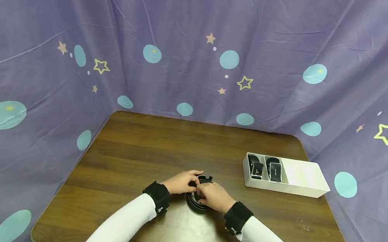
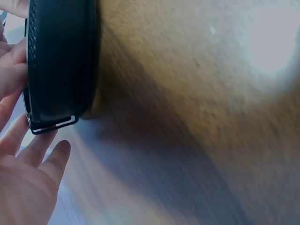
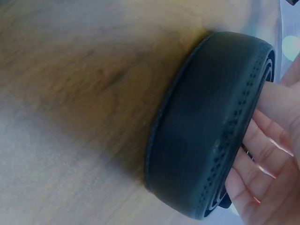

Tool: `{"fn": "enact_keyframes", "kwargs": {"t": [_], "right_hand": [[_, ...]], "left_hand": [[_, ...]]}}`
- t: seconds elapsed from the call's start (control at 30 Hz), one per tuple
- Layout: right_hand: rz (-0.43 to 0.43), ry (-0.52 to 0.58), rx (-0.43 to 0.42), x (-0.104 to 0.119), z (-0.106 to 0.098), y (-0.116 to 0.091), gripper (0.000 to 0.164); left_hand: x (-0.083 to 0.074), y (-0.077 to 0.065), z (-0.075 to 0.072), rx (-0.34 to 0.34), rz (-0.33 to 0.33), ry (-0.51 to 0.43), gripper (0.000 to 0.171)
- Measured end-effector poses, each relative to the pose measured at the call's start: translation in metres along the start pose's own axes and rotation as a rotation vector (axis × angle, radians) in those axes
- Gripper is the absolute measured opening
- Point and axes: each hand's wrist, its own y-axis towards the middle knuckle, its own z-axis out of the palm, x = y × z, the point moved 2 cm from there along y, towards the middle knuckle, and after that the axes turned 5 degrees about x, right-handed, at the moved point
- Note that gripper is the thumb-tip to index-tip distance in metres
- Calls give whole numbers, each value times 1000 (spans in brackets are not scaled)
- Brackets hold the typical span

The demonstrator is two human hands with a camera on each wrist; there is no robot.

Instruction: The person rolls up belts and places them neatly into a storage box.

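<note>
A black leather belt (image 1: 197,206), wound into a coil, stands on its edge on the wooden table in front of me. Its stitched outer face (image 3: 201,117) fills much of the right wrist view. My left hand (image 1: 182,182) holds the coil from the left, with several fingertips by a dark metal loop (image 2: 54,125) in the left wrist view. From the right, my right hand (image 1: 217,197) reaches its fingers and thumb into the coil's centre and grips the belt there. The inner windings are partly hidden by the fingers.
To the right on the wooden table (image 1: 164,141) is a white divided box (image 1: 279,187). One coiled black belt (image 1: 257,170) lies in its left compartment, another belt (image 1: 275,171) in the one beside it. A purple patterned curtain (image 1: 184,77) surrounds the table's back and sides.
</note>
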Motion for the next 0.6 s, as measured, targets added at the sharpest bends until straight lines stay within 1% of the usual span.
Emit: {"fn": "enact_keyframes", "kwargs": {"t": [0.1,0.17,0.2,0.27,0.37,0.43,0.5,0.6], "right_hand": [[-5,15,3,-2,-2,1,26],[0,56,-5,-5,-4,2,24],[18,81,-23,-7,-7,3,22],[102,128,-91,-12,-13,7,18],[265,161,-229,-21,-21,17,16],[343,180,-282,-27,-21,23,15],[384,217,-275,-34,-16,27,16],[437,346,-232,-43,-7,28,17]], "left_hand": [[1,-1,-1,8,0,4,5],[1,-2,-1,6,11,19,5],[1,-2,-1,4,14,26,6],[1,-2,-2,2,15,46,8],[2,-3,-2,-1,9,73,11],[3,-4,-2,-5,1,96,13],[5,-6,0,-8,3,115,14],[3,-8,1,-10,6,137,18]]}}
